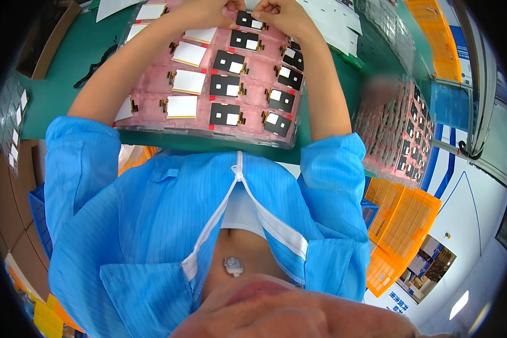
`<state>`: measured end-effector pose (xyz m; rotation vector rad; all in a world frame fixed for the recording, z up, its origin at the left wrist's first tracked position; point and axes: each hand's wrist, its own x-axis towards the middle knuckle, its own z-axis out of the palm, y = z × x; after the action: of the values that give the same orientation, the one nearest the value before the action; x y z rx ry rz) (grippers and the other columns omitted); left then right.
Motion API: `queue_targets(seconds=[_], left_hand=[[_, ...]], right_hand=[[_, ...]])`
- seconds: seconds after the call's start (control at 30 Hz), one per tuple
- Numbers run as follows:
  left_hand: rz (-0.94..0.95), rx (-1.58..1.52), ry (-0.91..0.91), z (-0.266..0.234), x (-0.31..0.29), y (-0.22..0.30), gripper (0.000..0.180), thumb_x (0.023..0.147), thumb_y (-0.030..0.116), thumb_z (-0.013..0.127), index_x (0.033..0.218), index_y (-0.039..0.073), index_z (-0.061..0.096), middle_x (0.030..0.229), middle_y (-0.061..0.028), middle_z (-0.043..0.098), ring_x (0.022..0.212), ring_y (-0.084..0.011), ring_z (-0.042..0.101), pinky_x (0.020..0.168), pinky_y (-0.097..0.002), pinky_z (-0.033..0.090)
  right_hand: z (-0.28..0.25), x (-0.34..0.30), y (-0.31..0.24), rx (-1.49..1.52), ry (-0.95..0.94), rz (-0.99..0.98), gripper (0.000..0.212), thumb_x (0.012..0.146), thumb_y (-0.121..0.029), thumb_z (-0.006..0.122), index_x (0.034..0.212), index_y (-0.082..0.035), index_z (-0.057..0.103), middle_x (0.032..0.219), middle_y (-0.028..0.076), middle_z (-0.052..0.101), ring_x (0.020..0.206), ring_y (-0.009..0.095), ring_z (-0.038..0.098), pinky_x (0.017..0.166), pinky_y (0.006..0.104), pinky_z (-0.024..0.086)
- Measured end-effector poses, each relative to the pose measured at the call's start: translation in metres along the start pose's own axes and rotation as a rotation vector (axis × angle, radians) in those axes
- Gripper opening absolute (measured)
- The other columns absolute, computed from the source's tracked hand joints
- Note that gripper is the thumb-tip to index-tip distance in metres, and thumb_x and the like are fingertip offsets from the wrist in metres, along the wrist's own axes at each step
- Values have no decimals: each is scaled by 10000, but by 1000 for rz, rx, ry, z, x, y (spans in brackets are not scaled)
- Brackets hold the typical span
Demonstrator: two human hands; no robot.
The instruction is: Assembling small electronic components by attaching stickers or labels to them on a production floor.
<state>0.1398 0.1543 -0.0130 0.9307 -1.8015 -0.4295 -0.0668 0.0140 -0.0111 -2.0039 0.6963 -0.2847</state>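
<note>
A small flat black panel (248, 21) with white squares and a short ribbon connector lies between my hands, over the far part of a pink tray (259, 70). My left hand (211, 12) is closed at its left edge, partly cut off by the top of the view. At its right edge my right hand (285, 16) is pinched, fingertips together. Below them, more black panels (224, 86) sit in the tray's middle and right columns. White-faced panels (188, 81) with similar connectors fill the left columns, partly hidden behind my left forearm.
The tray rests on a green tabletop (67, 93). A stack of similar filled trays (386, 127) stands at the right. White sheets (335, 25) lie beyond my right arm. A cardboard box (48, 42) is at far left, a black strap (98, 65) nearby. Orange crates (403, 225) stand lower right.
</note>
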Motion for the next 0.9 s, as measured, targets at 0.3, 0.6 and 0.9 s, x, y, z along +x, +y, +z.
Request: queue_targets(seconds=[0.3,0.6,0.9], left_hand=[[-455,387,-205,7,12,1,352,686,148,833,1013,46,750,898,-125,719,846,-297,687,764,-379,543],[-527,343,-243,3,16,18,413,707,82,838,1101,42,723,1003,-74,709,935,-220,654,886,-346,522],[-323,345,-159,-14,13,35,177,775,105,757,942,48,767,882,-150,716,818,-327,699,748,-408,547]], right_hand=[[-16,-21,-3,24,63,-37,143,906,-89,738,1028,-21,709,930,33,686,907,116,613,800,283,500],[-6,-45,-33,-169,2,-267,336,777,-199,864,1050,-62,722,994,76,694,954,212,650,898,351,532],[-17,-20,-36,-29,73,-143,101,969,-83,681,972,11,718,831,3,682,774,84,579,729,261,489]])
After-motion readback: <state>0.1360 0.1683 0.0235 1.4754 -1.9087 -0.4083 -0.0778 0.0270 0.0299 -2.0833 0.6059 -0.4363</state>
